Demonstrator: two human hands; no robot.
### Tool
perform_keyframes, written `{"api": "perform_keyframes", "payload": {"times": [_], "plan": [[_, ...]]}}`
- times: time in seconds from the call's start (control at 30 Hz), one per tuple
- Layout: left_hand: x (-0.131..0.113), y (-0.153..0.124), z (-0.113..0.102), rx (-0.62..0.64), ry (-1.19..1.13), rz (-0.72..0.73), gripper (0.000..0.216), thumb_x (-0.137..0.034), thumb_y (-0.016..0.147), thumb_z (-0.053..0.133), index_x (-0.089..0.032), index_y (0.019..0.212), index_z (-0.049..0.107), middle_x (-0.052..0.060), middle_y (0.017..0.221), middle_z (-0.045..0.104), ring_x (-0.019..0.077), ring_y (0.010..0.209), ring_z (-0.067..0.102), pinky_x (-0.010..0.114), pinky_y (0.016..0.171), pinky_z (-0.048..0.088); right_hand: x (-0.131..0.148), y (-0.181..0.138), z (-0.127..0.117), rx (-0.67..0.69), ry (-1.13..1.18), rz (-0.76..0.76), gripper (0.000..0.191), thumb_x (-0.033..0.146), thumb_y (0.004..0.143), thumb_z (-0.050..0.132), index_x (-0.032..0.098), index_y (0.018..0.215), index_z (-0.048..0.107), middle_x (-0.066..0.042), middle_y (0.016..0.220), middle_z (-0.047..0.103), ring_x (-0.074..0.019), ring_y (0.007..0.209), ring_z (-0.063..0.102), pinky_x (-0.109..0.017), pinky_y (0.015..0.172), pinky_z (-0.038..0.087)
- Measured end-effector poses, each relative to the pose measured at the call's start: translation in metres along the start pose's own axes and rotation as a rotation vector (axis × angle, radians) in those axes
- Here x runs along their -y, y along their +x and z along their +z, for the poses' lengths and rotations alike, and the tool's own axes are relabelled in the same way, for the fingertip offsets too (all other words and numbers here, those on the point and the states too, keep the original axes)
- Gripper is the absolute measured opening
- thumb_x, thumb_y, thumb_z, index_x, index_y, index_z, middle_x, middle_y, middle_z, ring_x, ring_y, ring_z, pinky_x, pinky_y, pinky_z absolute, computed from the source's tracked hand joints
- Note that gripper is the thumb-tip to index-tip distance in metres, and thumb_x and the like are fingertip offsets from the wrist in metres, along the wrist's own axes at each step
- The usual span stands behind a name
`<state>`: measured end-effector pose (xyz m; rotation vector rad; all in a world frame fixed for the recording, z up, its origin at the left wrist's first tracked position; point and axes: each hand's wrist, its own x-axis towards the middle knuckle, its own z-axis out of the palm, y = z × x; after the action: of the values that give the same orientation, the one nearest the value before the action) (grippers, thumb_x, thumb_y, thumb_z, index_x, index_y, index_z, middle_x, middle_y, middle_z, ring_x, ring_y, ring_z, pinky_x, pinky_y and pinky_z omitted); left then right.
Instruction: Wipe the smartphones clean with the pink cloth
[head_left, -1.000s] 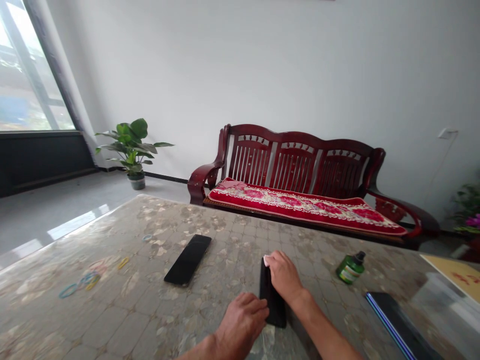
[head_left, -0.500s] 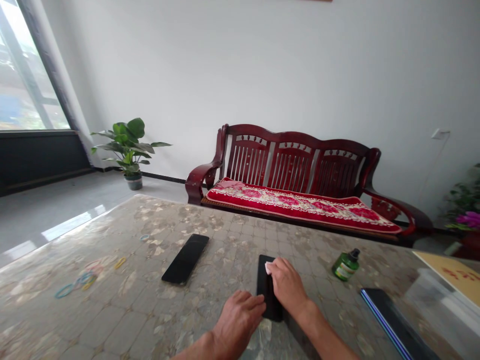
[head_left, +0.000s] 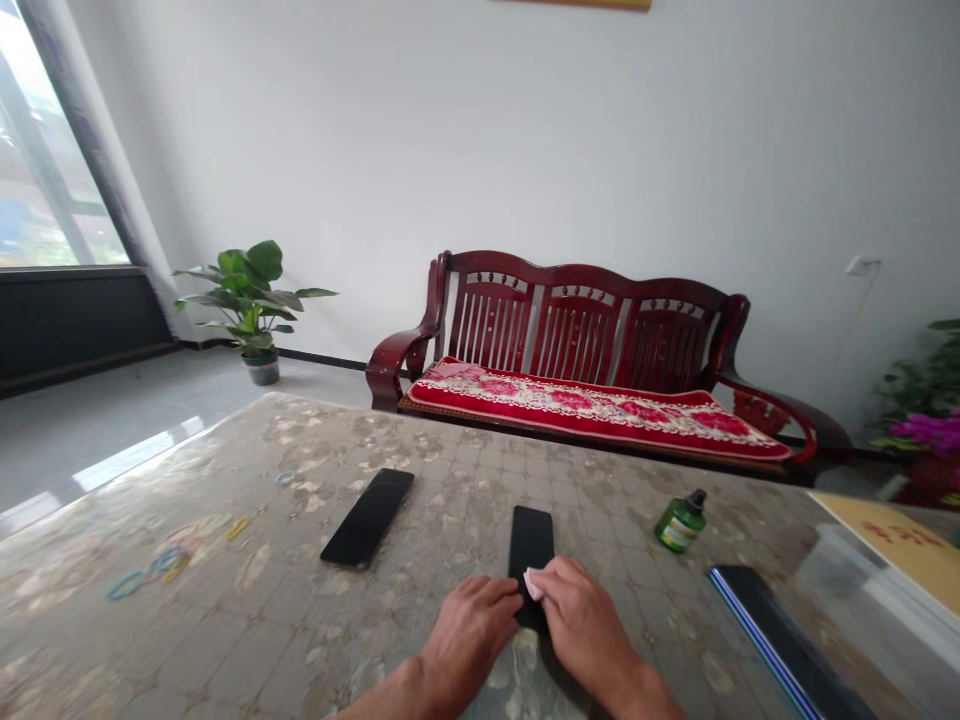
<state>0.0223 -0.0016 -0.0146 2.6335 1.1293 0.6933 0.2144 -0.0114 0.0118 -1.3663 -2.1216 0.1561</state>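
Observation:
A black phone (head_left: 530, 541) lies screen up on the patterned table (head_left: 225, 600), straight ahead of me. My left hand (head_left: 469, 635) rests on its near left edge with fingers curled down, steadying it. My right hand (head_left: 581, 625) presses a small white wipe (head_left: 532, 584) onto the near end of the screen, fingers pinched on it. A second black phone (head_left: 367, 517) lies apart to the left, untouched.
A green bottle with a black cap (head_left: 680, 522) stands to the right. A dark tablet with a blue edge (head_left: 780, 640) lies at the near right. Coloured rubber bands (head_left: 161, 565) are scattered at left. A red wooden bench (head_left: 585, 370) stands behind the table, a potted plant (head_left: 251, 300) by the window.
My right hand has drawn the wipe from the phone's far end down to its near end. The left hand stayed at the phone's edge. The view tilted up slightly.

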Motion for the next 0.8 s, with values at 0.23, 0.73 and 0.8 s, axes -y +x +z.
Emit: {"api": "perform_keyframes", "payload": {"times": [0.23, 0.73, 0.8], "plan": [[0.003, 0.002, -0.011, 0.072, -0.178, -0.191, 0.047, -0.007, 0.082, 0.061, -0.023, 0.126, 0.057, 0.006, 0.122, 0.063, 0.0211, 0.11, 0.06, 0.03, 0.098, 0.045, -0.025, 0.037, 0.03, -0.363, 0.482, 0.344, 0.033, 0.043, 0.093, 0.05, 0.021, 0.095, 0.075, -0.008, 0.089, 0.072, -0.0227, 0.091, 0.066, -0.035, 0.086, 0.052], [0.003, 0.038, -0.007, -0.009, -1.165, -0.902, 0.072, -0.021, 0.068, 0.069, -0.016, 0.136, 0.046, 0.015, 0.135, 0.053, 0.0207, 0.094, 0.064, 0.024, 0.068, 0.05, -0.033, 0.027, 0.07, -0.531, 0.587, 0.523, 0.039, 0.052, 0.082, 0.06, 0.02, 0.099, 0.074, -0.014, 0.117, 0.068, -0.0266, 0.11, 0.061, -0.043, 0.103, 0.043], [0.001, 0.043, -0.006, 0.016, -1.18, -0.911, 0.058, -0.022, 0.069, 0.068, -0.015, 0.125, 0.054, 0.012, 0.114, 0.063, 0.016, 0.075, 0.063, 0.022, 0.057, 0.045, -0.032, 0.027, 0.07, -0.549, 0.615, 0.538, 0.042, 0.053, 0.081, 0.06, 0.019, 0.101, 0.073, -0.014, 0.117, 0.068, -0.0268, 0.11, 0.062, -0.043, 0.103, 0.044]]}}
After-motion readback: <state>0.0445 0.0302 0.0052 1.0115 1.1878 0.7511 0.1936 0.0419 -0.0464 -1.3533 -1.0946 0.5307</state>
